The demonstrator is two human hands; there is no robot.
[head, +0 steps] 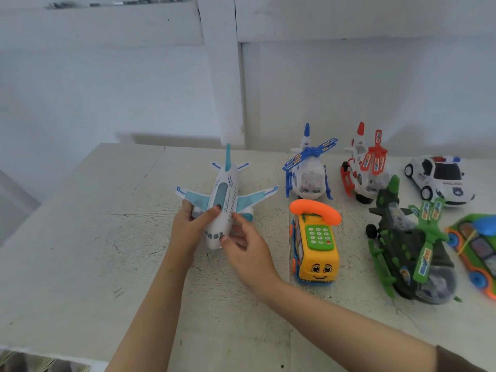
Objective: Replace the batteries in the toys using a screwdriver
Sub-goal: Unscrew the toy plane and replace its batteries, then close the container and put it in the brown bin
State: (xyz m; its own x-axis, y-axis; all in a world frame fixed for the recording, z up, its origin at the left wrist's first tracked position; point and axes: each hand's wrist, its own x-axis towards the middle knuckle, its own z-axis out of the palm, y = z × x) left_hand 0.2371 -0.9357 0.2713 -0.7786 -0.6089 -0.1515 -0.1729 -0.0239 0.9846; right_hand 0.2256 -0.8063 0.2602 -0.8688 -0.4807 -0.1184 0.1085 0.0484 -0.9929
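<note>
A white and light-blue toy airplane (225,191) sits on the white table (107,237), nose toward me. My left hand (188,229) grips its left side, thumb over the fuselage and fingers under the wing. On the right side of the nose, my right hand (247,245) has its fingertips curled against the plane's body. No screwdriver or batteries are in view.
To the right stand a blue helicopter (308,170), a red helicopter (365,170), a white police car (442,181), a yellow phone bus (316,245), a green helicopter (413,245) and a green toy (475,248) at the right edge. A white wall rises behind.
</note>
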